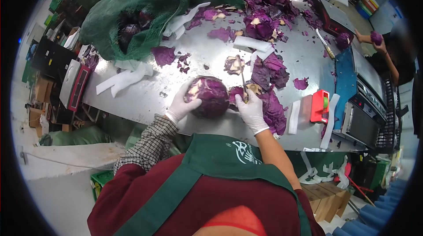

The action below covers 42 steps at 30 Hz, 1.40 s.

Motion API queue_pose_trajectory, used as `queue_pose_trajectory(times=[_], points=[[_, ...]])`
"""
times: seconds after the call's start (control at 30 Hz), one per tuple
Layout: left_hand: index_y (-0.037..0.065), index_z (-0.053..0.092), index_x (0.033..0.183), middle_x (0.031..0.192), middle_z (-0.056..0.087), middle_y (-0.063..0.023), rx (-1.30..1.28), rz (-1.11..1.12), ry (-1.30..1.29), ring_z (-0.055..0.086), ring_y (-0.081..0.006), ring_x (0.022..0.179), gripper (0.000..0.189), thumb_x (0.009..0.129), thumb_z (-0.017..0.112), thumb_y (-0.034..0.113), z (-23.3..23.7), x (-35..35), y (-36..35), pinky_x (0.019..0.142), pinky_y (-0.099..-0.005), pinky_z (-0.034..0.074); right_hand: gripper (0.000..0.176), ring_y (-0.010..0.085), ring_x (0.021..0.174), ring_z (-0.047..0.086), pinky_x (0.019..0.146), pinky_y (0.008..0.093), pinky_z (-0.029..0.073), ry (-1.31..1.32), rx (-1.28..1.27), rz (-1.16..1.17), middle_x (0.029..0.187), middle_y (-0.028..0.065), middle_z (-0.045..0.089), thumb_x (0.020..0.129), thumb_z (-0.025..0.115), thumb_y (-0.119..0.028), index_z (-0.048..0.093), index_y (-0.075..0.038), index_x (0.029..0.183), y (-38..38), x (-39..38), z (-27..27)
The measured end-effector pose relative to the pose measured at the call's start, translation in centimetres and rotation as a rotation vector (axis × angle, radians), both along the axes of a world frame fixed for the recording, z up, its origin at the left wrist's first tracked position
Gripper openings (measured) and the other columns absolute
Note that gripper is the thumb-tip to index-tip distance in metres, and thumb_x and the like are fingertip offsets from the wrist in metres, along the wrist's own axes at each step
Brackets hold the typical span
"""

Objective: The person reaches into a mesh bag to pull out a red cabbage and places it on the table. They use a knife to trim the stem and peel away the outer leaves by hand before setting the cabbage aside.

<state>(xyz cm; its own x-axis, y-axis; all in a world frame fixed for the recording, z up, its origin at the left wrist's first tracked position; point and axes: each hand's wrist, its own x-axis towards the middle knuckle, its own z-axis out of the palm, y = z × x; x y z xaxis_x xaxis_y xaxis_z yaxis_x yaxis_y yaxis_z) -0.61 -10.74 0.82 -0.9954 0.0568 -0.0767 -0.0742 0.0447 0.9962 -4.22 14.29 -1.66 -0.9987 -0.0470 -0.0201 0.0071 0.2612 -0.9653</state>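
A whole red cabbage point(210, 99) sits at the near edge of the metal table, pale trimmed patches on its side. My left hand point(181, 106), in a white glove, is wrapped around its left side. My gloved right hand point(251, 111), just to the right of the cabbage, grips a knife point(242, 73) whose blade points away from me. A small purple leaf piece point(236, 93) lies between the cabbage and that hand. Beyond the knife is a pale cut piece of cabbage point(232, 65). Loose purple leaves point(274, 110) pile up beside my right hand.
A green mesh sack point(103, 28) with cabbages lies at the back left. Leaf trimmings point(264, 6) heap up at the back. A red tape dispenser point(319, 106), white foam strips point(294, 117) and another knife point(325, 43) lie right. A co-worker's hand point(381, 47) holds a cabbage.
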Motion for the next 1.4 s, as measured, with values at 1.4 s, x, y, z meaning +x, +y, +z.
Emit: queue_pose_trajectory(times=[1.4], points=[[0.001,0.045,0.134,0.128,0.047,-0.0166,-0.121,0.146,0.151,0.05,-0.0269,0.117,0.073,0.073,0.079,0.024,3.1,-0.9,5.6,0.101,-0.0362,0.042,0.016,0.0069,0.058,0.05,0.052,0.0244,0.044,-0.365,-0.393,0.007,0.072,0.0001,0.05,0.079,0.055,0.001,0.052,-0.007,0.093,3.5,4.9,5.0]])
